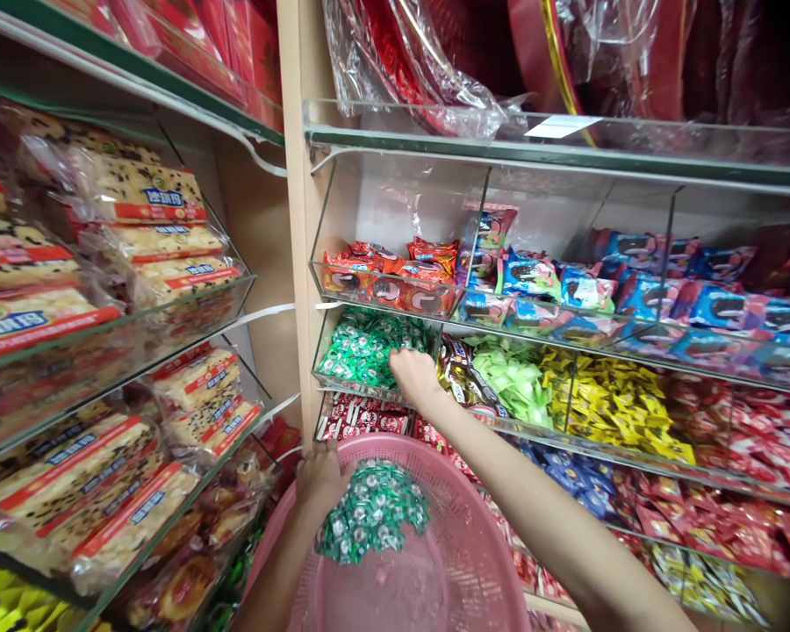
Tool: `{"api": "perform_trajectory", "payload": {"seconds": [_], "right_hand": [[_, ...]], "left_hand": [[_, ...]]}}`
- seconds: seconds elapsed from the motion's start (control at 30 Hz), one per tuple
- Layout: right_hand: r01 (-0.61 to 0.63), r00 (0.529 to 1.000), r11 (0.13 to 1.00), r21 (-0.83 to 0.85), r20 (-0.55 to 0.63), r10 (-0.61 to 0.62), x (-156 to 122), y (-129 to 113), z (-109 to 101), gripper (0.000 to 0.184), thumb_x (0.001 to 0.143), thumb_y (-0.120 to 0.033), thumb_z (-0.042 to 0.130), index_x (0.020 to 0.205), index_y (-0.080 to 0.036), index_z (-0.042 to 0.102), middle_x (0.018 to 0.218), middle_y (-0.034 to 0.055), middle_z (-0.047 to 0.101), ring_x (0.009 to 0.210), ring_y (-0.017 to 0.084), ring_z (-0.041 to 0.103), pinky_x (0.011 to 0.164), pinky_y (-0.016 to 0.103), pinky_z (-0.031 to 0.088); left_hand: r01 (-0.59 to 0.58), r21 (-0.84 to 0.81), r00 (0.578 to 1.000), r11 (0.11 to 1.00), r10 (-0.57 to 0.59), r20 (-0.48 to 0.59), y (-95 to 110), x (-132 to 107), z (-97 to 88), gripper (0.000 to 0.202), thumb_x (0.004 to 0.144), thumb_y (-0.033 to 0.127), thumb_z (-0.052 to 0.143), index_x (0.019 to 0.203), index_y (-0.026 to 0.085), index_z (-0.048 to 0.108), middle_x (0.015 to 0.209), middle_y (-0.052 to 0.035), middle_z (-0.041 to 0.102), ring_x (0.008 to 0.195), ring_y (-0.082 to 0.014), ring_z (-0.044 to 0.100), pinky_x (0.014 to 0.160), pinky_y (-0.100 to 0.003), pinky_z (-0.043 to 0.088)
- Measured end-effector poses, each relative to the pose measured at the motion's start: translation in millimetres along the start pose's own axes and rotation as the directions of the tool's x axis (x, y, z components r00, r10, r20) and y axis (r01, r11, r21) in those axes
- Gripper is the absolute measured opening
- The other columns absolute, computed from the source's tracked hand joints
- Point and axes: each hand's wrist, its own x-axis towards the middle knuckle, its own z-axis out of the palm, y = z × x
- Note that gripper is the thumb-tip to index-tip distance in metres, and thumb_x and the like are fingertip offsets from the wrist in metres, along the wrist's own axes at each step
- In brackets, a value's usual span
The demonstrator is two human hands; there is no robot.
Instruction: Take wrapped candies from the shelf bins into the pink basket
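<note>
My left hand [322, 476] is closed over the far left rim of a pink plastic basket [493, 557]. A heap of green-wrapped candies [375, 509] lies inside it, toward the far side. Farther forward, my right hand [416, 377] is at the right end of a clear shelf bin filled with small green-wrapped candies [365, 347]. Its fingers are curled in, and what they hold, if anything, is hidden.
Glass-fronted bins of yellow-wrapped [615, 391], light green [513, 377] and blue packaged sweets [717, 303] run to the right. Packaged pastry bars [151, 193] fill the left shelves. A wooden post [296, 193] divides the two sides.
</note>
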Motion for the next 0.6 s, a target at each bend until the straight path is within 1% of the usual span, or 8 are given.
{"api": "perform_trajectory", "payload": {"seconds": [0.13, 0.23, 0.27, 0.33, 0.4, 0.47, 0.53, 0.6], "right_hand": [[-0.021, 0.995, 0.997, 0.068, -0.093, 0.028, -20.9, 4.4, -19.9, 0.020, 0.085, -0.007, 0.039, 0.094, -0.012, 0.056, 0.089, 0.0138, 0.063, 0.082, 0.020, 0.062, 0.061, 0.024, 0.045], [0.024, 0.978, 0.909, 0.417, -0.199, 0.066, -55.4, 2.4, -18.1, 0.017, 0.089, -0.019, 0.039, 0.085, -0.016, 0.055, 0.082, 0.0065, 0.063, 0.070, 0.015, 0.060, 0.059, 0.021, 0.041], [0.041, 0.973, 0.814, 0.579, -0.208, 0.099, -69.0, 0.3, -10.0, 0.019, 0.090, -0.024, 0.038, 0.082, -0.017, 0.054, 0.078, 0.0040, 0.062, 0.066, 0.013, 0.059, 0.058, 0.020, 0.041], [0.017, 0.977, 0.525, 0.851, -0.126, 0.173, -95.9, -5.2, 17.4, 0.022, 0.089, -0.031, 0.039, 0.078, -0.018, 0.053, 0.067, 0.0003, 0.060, 0.057, 0.011, 0.056, 0.053, 0.020, 0.039], [-0.113, 0.969, 0.225, 0.968, 0.058, 0.239, -119.1, -10.1, 53.1, 0.024, 0.086, -0.039, 0.042, 0.077, -0.018, 0.051, 0.059, -0.0016, 0.055, 0.049, 0.012, 0.054, 0.047, 0.020, 0.039], [-0.224, 0.943, 0.082, 0.971, 0.195, 0.269, -136.9, -12.2, 86.5, 0.024, 0.082, -0.042, 0.044, 0.077, -0.019, 0.049, 0.052, -0.0032, 0.052, 0.044, 0.013, 0.051, 0.043, 0.021, 0.037], [-0.267, 0.924, 0.105, 0.958, 0.224, 0.310, -149.3, -10.7, 109.5, 0.021, 0.080, -0.039, 0.046, 0.083, -0.019, 0.050, 0.052, -0.0035, 0.052, 0.045, 0.013, 0.051, 0.043, 0.021, 0.037], [-0.282, 0.918, 0.212, 0.935, 0.200, 0.342, -158.0, -6.9, 121.3, 0.019, 0.080, -0.034, 0.045, 0.088, -0.019, 0.051, 0.054, -0.0029, 0.055, 0.047, 0.013, 0.052, 0.046, 0.021, 0.037]], "left_hand": [[-0.007, 0.003, 1.000, 1.000, 0.007, 0.016, 2.7, 0.6, -1.8, 0.044, 0.083, 0.041, 0.042, 0.113, 0.010, 0.050, 0.110, -0.0160, 0.058, 0.103, -0.0263, 0.054, 0.082, -0.036, 0.042], [-0.008, 0.002, 1.000, 1.000, 0.008, 0.020, 3.2, 1.3, -2.2, 0.044, 0.083, 0.043, 0.041, 0.113, 0.011, 0.051, 0.110, -0.0154, 0.058, 0.102, -0.0269, 0.054, 0.081, -0.036, 0.043], [-0.007, 0.000, 1.000, 1.000, 0.007, 0.020, 3.0, 1.5, -2.1, 0.044, 0.084, 0.043, 0.041, 0.112, 0.011, 0.051, 0.110, -0.0152, 0.058, 0.102, -0.0269, 0.054, 0.080, -0.036, 0.043], [-0.004, -0.003, 1.000, 1.000, 0.004, 0.020, 2.5, 1.8, -1.7, 0.045, 0.084, 0.044, 0.041, 0.112, 0.011, 0.051, 0.110, -0.0151, 0.058, 0.102, -0.0269, 0.054, 0.079, -0.036, 0.043], [0.000, -0.004, 1.000, 1.000, 0.000, 0.019, 2.1, 2.0, -1.2, 0.046, 0.083, 0.044, 0.041, 0.113, 0.011, 0.051, 0.110, -0.0154, 0.058, 0.102, -0.0269, 0.054, 0.080, -0.036, 0.043], [-0.003, -0.002, 1.000, 1.000, 0.003, 0.016, 2.4, 2.1, -0.7, 0.046, 0.083, 0.045, 0.041, 0.112, 0.011, 0.052, 0.110, -0.0155, 0.058, 0.102, -0.0271, 0.054, 0.080, -0.036, 0.043], [-0.020, 0.002, 1.000, 1.000, 0.020, 0.013, 3.2, 2.5, 0.4, 0.046, 0.083, 0.044, 0.041, 0.112, 0.011, 0.052, 0.108, -0.0154, 0.060, 0.102, -0.0269, 0.054, 0.081, -0.036, 0.043], [-0.042, 0.009, 0.999, 0.999, 0.042, 0.009, 4.3, 3.4, 2.3, 0.047, 0.083, 0.043, 0.041, 0.114, 0.010, 0.052, 0.107, -0.0154, 0.061, 0.103, -0.0267, 0.054, 0.083, -0.036, 0.042]]}}
